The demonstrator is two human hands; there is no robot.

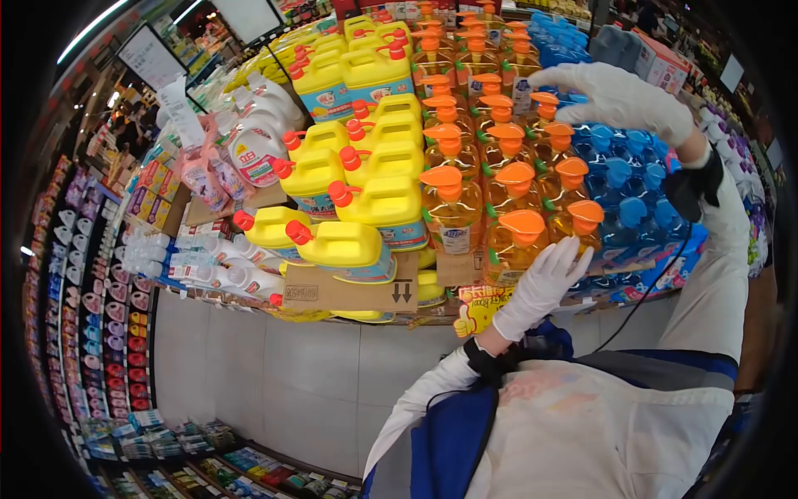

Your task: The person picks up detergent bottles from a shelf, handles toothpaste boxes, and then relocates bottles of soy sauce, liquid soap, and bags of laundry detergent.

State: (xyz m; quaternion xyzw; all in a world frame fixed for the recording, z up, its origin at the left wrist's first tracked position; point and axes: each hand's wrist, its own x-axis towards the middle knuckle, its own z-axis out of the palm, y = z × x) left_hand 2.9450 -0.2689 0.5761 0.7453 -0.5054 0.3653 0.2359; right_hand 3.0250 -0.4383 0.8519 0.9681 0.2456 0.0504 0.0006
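Note:
My left hand (544, 284), in a white glove, is at the front of the display with its fingers stretched out against the lower part of the front-right amber pump bottle (565, 226). That bottle has an orange pump head (585, 214). Farther back, my right hand (619, 98), also gloved in white, reaches in from the right over the bottles. Its fingers and thumb are apart, close around an orange pump head (545, 103) in the right-hand amber row. Blue pump bottles (623, 220) stand right beside that row, partly under my right forearm.
Yellow jugs with red caps (353, 249) stand in rows to the left, on cardboard (353, 291). White detergent jugs (252, 151) and pink packs lie beyond them. A yellow price sign (475, 312) hangs at the front edge. A black cable (657, 287) hangs from my right wrist.

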